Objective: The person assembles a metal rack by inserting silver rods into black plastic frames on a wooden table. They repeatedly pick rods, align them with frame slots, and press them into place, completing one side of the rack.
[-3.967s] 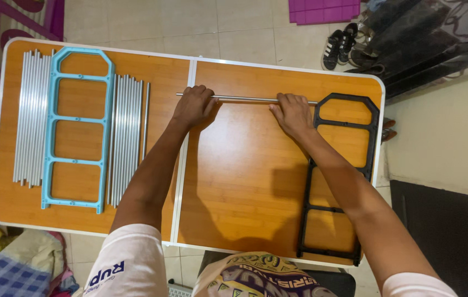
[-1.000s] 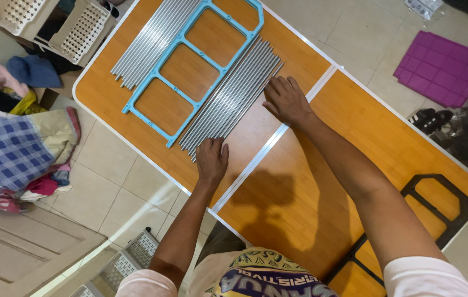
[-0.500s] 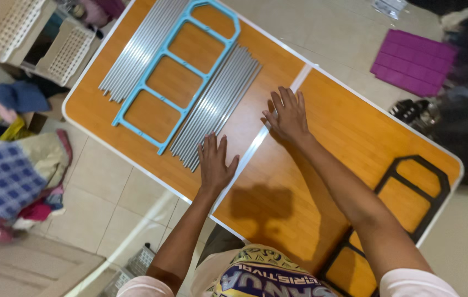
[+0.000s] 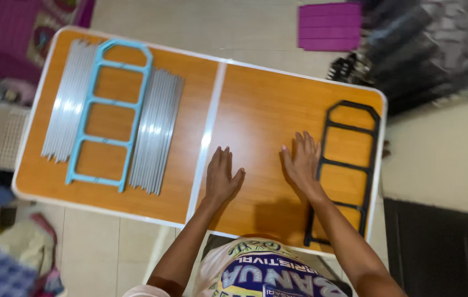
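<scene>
Nearest the person, both hands lie flat and open on the table (image 4: 267,99), holding nothing. The left hand (image 4: 222,177) rests just right of the table's pale middle seam (image 4: 207,137); the right hand (image 4: 302,162) lies further right of that seam, its fingers next to the black frame (image 4: 344,170) without clearly touching it.

That frame lies close along the table's right edge, so a careless sweep of the right hand could, I judge, push it off onto the floor. Left of the seam, the blue frame (image 4: 107,113) lies between two bundles of loose metal rods (image 4: 157,131) (image 4: 66,118); being round and unbound, they could roll or scatter if the table is jolted or leaned on hard.

No package, label or sign shows on the table. Beyond its far edge a purple square mat (image 4: 330,26) lies on the floor.
</scene>
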